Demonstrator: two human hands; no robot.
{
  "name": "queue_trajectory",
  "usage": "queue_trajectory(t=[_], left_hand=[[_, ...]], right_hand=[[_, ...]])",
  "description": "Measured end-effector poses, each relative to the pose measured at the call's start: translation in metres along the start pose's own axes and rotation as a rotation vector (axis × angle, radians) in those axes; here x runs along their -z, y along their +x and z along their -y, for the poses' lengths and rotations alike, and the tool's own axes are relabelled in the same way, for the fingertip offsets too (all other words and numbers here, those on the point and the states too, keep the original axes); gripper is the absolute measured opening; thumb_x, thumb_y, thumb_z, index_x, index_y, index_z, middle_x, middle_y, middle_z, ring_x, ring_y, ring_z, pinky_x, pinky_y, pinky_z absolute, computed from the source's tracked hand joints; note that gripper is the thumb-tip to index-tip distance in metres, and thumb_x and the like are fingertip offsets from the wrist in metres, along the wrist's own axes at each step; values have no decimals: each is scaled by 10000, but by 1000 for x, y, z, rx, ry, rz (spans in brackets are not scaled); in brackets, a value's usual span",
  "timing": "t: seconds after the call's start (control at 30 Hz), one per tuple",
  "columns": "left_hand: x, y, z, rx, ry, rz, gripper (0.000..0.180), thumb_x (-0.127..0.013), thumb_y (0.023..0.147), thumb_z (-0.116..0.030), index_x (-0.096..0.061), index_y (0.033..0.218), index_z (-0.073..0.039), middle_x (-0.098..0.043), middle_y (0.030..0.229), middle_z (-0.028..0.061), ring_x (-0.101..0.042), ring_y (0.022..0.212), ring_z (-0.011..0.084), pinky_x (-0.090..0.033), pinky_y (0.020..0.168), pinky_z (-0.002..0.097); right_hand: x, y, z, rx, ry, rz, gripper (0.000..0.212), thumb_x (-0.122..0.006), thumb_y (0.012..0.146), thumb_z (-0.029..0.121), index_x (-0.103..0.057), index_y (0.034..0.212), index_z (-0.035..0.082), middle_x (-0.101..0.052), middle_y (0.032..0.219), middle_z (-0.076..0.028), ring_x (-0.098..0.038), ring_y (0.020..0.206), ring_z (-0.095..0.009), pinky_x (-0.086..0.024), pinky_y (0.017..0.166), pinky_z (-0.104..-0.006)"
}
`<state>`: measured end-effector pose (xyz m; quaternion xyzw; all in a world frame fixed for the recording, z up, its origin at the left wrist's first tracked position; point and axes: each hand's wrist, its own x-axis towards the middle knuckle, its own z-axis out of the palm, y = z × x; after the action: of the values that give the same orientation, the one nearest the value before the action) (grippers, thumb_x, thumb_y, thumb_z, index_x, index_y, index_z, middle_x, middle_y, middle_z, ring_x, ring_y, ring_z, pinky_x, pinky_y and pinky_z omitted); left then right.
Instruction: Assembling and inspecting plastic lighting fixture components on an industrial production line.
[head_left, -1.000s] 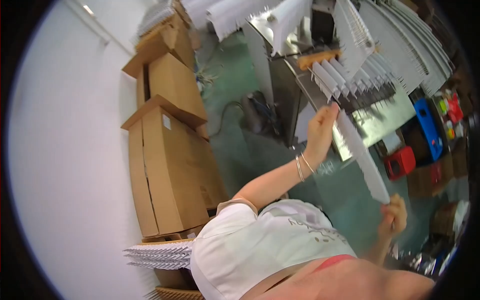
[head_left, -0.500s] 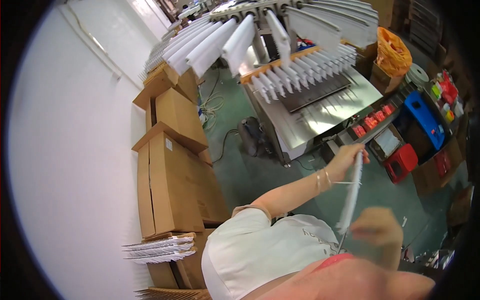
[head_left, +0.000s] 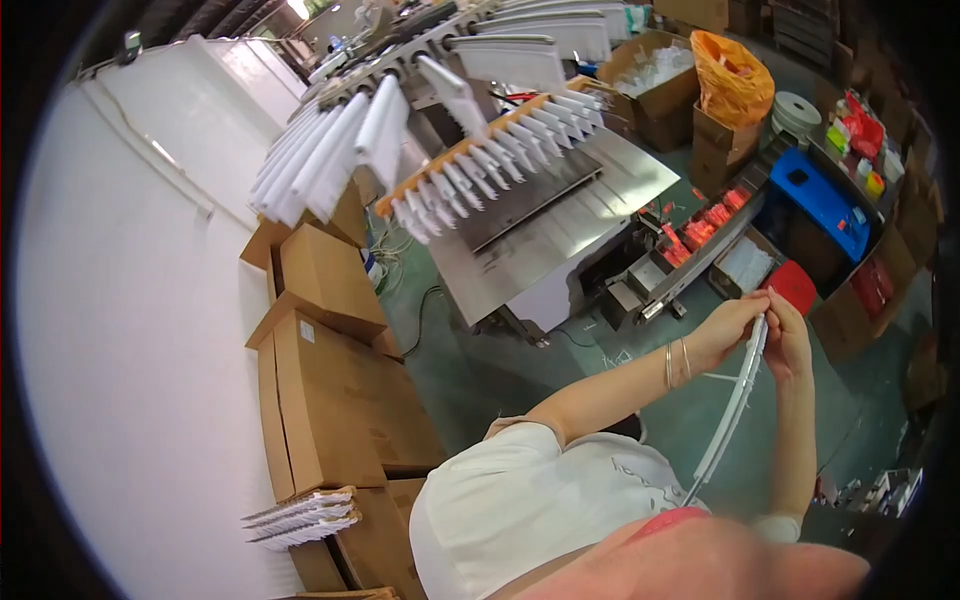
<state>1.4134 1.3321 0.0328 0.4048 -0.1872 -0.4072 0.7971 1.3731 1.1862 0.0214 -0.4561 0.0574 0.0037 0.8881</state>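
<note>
Your left hand (head_left: 745,318) and right hand (head_left: 791,342): fingers closed, tips together, pinching the far end of one white strip (head_left: 737,405), which runs back toward you. Step, seemingly: working that end; next move likely calls for a steady pinch. Beyond the hands, leftward: metal tabletop (head_left: 622,180).

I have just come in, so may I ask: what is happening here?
A person's left hand and right hand hold the upper end of a long thin white strip, which slants down below them. Ahead, at a shiny steel table, an orange-brown wooden bar carries a row of white pieces. Brown cardboard boxes stand along the white wall at left.
</note>
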Motion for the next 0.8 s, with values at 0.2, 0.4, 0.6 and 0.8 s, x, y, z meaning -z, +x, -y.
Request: queue_trajectory(t=[0.2, 0.4, 0.6, 0.8], left_hand=[[-4, 64, 13, -299, -295, -146, 499, -317, 979, -485, -462, 1234, -81, -489, 1148, 10, -418, 1107, 74, -344, 959, 244], [30, 115, -45, -496, 194, -601, 397, -338, 985, -361, -482, 1119, -16, -535, 1008, 42, -508, 969, 155, -365, 921, 295], [70, 75, -130, 15, 703, 131, 56, -594, 861, -73, -613, 854, -20, -519, 780, 21, -502, 685, 91, -404, 612, 231], [45, 102, -154, 220, 644, 249, 101, -715, 771, -52, -636, 821, -12, -546, 765, 24, -470, 599, 78, -349, 516, 218]], right_hand=[[27, 84, 22, -87, -85, -56, 202, -584, 873, 196, -631, 941, 12, -633, 849, -43, -593, 788, -131, -467, 717, -266], [14, 155, 89, -22, -185, 21, 221, -568, 891, 235, -606, 880, 17, -628, 857, -73, -595, 774, -168, -490, 704, -302], [60, 220, 127, -13, -165, -15, 204, -564, 900, 223, -592, 804, 45, -596, 780, -53, -567, 797, -157, -438, 745, -307], [65, 303, 146, -75, -118, 35, 256, -533, 917, 235, -563, 754, 40, -575, 742, -51, -541, 743, -162, -431, 714, -296]])
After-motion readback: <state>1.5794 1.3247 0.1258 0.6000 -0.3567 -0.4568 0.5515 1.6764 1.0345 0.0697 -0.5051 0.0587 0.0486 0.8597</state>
